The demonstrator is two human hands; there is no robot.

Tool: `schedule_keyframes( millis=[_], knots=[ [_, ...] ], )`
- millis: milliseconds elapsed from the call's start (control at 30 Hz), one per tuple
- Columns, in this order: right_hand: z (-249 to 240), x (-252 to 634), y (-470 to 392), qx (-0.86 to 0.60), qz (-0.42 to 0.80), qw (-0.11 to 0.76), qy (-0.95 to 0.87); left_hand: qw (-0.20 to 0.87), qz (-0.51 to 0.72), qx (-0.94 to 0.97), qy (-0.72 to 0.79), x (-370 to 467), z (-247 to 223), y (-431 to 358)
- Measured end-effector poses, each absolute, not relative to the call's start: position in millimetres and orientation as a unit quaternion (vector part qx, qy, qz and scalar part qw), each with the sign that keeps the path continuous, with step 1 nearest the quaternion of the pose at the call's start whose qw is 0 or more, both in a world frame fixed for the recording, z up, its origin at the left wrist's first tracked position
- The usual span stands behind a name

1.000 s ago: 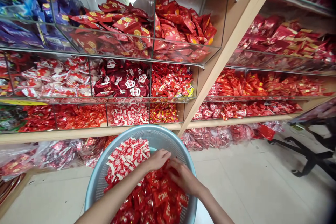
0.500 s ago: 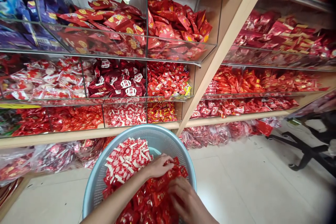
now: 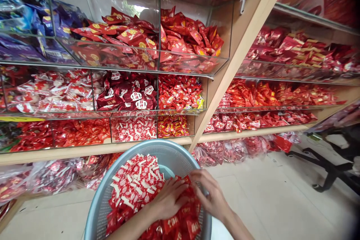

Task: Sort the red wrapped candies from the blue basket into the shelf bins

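Note:
A blue-grey plastic basket (image 3: 92, 210) stands in front of me, with small red-and-white wrapped sweets (image 3: 133, 180) heaped in its left part. Larger glossy red packets (image 3: 171, 225) with gold lettering fill the near and right part. My left hand (image 3: 170, 197) lies over these red packets, fingers stretched out and touching them. At the basket's right rim, my right hand (image 3: 210, 195) bends over the packets with fingers curved and apart, slightly blurred. No packet is plainly gripped in either hand.
Shelves with clear bins of red packets (image 3: 191, 37), dark red packets (image 3: 137, 93) and blue packets (image 3: 59, 22) rise behind the basket. Plastic bags of sweets (image 3: 53, 176) lie beneath. A black chair base (image 3: 323, 168) stands at right on the tiled floor (image 3: 253, 195).
My left hand has come nearer and lower onto the red packets. My right hand has moved up and right to the basket's rim. The view has tilted slightly upward.

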State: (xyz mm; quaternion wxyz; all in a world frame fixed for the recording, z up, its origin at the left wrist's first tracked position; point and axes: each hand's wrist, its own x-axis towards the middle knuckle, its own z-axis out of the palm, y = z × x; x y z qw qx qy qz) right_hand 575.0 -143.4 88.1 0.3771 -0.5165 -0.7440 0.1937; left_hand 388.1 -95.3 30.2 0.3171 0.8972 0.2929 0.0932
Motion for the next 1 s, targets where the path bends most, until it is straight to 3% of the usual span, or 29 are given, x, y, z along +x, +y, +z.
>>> schedule_keyframes(
  millis=[133, 367, 600, 833, 1000],
  knots=[
    [101.9, 589.5, -67.1, -0.561, 0.147, 0.355, -0.733, 0.326, 0.072, 0.887, 0.319, 390.1, 32.3, -92.5],
    [101.0, 567.9, 53.6, -0.663, 0.095, 0.193, -0.717, 0.322, 0.073, 0.88, 0.341, 390.4, 33.6, -92.8],
    [90.1, 531.2, 106.2, -0.788, 0.108, 0.039, -0.605, 0.354, 0.067, 0.863, 0.356, 391.1, 26.8, -89.0],
    [76.7, 531.2, 113.8, -0.788, 0.084, 0.062, -0.607, 0.373, 0.061, 0.853, 0.361, 387.7, 30.3, -86.9],
    [83.7, 540.2, 112.7, -0.773, 0.095, 0.048, -0.625, 0.354, 0.156, 0.853, 0.349, 387.4, 28.9, -88.6]
  ],
)
